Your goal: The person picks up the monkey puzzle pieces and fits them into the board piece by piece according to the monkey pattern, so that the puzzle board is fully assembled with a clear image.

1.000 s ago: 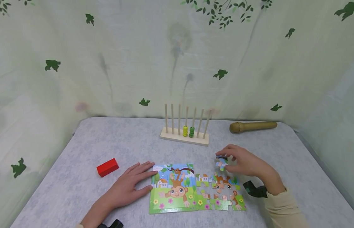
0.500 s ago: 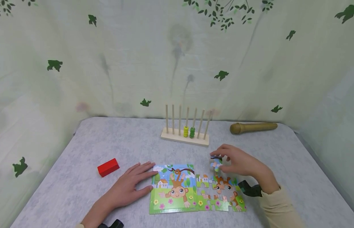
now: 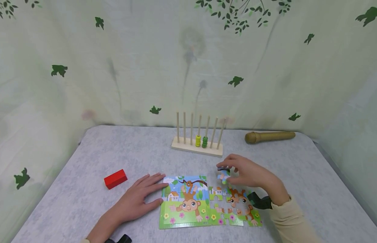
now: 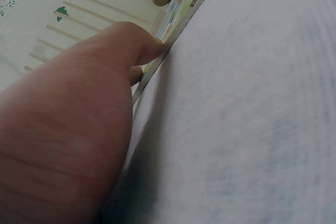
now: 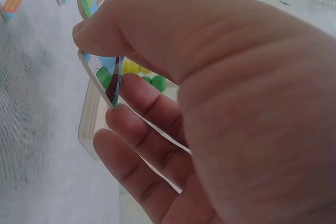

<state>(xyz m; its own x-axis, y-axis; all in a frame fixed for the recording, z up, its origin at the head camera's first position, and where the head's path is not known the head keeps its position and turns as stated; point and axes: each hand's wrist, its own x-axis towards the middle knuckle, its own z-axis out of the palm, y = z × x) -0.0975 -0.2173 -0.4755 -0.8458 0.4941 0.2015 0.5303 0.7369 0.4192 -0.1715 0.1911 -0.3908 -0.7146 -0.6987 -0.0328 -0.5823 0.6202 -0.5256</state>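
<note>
My right hand [image 3: 247, 172] pinches a jigsaw puzzle piece [image 3: 223, 174] with blue sky and a dark branch on it. In the right wrist view the thumb presses one face of the puzzle piece [image 5: 107, 74], fingers behind it. Below it lie joined pieces [image 3: 217, 212] showing part of a monkey, with gaps between some of them. To their left is a square puzzle board [image 3: 183, 202] with a hanging monkey picture. My left hand [image 3: 139, 197] lies spread with its fingertips at the board's left edge; the left wrist view shows the thumb at that edge.
A red block [image 3: 115, 179] lies left of the left hand. Behind the puzzle stands a wooden peg rack [image 3: 196, 148] with yellow and green beads. A brown wooden stick with a rounded end [image 3: 270, 136] lies at the back right.
My right hand has moved left with the puzzle piece, from above the loose joined pieces towards the board's upper right corner. The left hand has stayed in place.
</note>
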